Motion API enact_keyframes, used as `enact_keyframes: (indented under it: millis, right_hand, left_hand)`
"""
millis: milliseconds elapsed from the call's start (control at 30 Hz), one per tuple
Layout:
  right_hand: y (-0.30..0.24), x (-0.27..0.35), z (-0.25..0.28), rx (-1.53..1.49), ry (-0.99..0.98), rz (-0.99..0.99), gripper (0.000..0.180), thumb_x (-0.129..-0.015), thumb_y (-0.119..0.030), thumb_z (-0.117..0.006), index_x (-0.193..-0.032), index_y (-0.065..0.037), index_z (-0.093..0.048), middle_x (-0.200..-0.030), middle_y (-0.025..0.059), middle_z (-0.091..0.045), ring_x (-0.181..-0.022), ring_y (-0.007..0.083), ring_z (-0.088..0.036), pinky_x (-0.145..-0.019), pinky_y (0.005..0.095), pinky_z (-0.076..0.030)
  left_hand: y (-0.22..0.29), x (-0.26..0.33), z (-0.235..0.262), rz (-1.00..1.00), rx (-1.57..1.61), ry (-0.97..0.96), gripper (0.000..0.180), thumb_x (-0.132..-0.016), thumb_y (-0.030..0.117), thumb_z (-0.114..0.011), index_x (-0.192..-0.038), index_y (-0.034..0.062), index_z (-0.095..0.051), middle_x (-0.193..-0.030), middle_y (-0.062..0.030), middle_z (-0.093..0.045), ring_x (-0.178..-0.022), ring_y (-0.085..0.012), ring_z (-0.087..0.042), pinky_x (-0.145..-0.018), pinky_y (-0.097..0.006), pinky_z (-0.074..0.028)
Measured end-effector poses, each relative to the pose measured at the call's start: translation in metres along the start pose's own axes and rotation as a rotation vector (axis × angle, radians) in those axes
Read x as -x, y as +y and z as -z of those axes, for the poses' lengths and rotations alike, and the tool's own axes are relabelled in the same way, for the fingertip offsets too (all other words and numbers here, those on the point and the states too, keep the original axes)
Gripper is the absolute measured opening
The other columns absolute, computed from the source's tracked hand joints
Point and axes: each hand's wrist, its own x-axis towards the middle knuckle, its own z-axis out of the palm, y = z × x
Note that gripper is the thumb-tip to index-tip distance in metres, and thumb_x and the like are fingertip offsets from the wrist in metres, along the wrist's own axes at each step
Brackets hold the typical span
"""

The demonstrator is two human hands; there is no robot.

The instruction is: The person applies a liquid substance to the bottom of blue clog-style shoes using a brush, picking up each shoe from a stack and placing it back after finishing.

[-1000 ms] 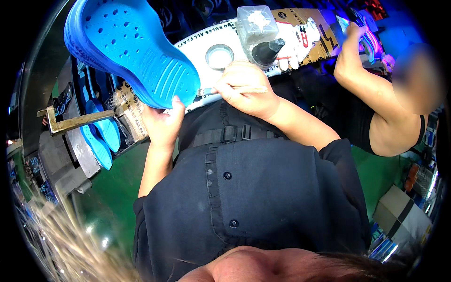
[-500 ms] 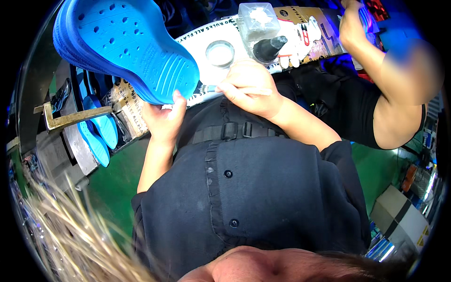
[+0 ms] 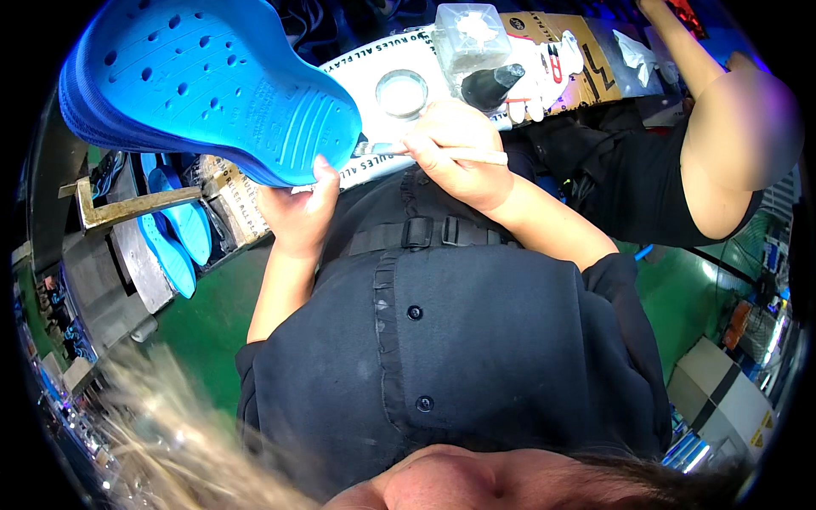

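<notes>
A stack of blue shoe insoles or soles (image 3: 212, 85), dotted with small holes and ridged at the heel, rests at the upper left. My left hand (image 3: 297, 204) grips its near end, thumb on the top face and the other fingers hidden underneath. In my right hand (image 3: 459, 153) is a brush (image 3: 476, 155) with a pale handle, pinched between thumb and fingers. Its bristles are against or very near the heel edge of the blue stack. Just beyond my right hand sits a small round dish (image 3: 401, 93).
A clear square container (image 3: 470, 38), a black cone-shaped bottle (image 3: 493, 87) and red-handled snips (image 3: 555, 64) on white gloves stand along the bench. Blue insoles (image 3: 174, 225) lie at left beside a metal bracket (image 3: 136, 208). A co-worker's arm (image 3: 688, 47) is at right.
The blue stack has shifted slightly left and tilted. The brush has moved slightly left along the heel edge. The co-worker's arm has reached farther away, and a crumpled white piece now shows there.
</notes>
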Motion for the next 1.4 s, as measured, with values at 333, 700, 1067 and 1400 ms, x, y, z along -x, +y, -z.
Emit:
enact_keyframes:
  millis: [333,700,1067,1400]
  right_hand:
    - [0.000,0.004,-0.005,-0.045,0.008,0.014,0.012,-0.074,-0.010,-0.059,-0.065,-0.004,-0.062,-0.058,0.0053,-0.057,-0.053,0.0197,-0.054,-0.051,0.0298,-0.039]
    - [0.003,0.003,0.009,-0.084,0.228,-0.047,0.017,-0.079,-0.005,-0.052,-0.067,0.002,-0.061,-0.062,0.0080,-0.058,-0.056,0.0194,-0.055,-0.055,0.0277,-0.043]
    - [0.013,0.037,0.041,-0.195,0.409,-0.440,0.027,-0.087,-0.014,-0.046,-0.071,0.003,-0.058,-0.064,0.0084,-0.056,-0.057,0.0145,-0.055,-0.053,0.0249,-0.043]
    - [0.009,0.046,0.050,-0.295,0.423,-0.497,0.031,-0.089,-0.018,-0.046,-0.071,0.003,-0.059,-0.067,0.0073,-0.058,-0.056,0.0117,-0.054,-0.053,0.0229,-0.043]
  left_hand:
    - [-0.004,0.005,0.000,0.008,0.104,0.045,0.024,-0.069,0.002,-0.062,-0.091,-0.0016,-0.054,-0.084,-0.0099,-0.059,-0.075,-0.0163,-0.058,-0.071,-0.028,-0.045]
    - [-0.014,0.001,0.004,-0.045,0.047,0.018,0.040,-0.069,0.001,-0.063,-0.105,-0.0027,-0.046,-0.096,-0.0117,-0.055,-0.085,-0.0178,-0.055,-0.077,-0.029,-0.043]
    - [0.084,-0.077,0.021,0.474,0.754,-0.378,0.068,-0.067,0.011,-0.065,-0.121,-0.0088,-0.030,-0.110,-0.0191,-0.049,-0.089,-0.0242,-0.056,-0.069,-0.029,-0.046]
    - [0.127,-0.283,-0.107,0.628,1.140,-0.408,0.035,-0.085,0.012,-0.053,-0.113,-0.0048,-0.041,-0.104,-0.0205,-0.056,-0.089,-0.0237,-0.060,-0.075,-0.027,-0.051]
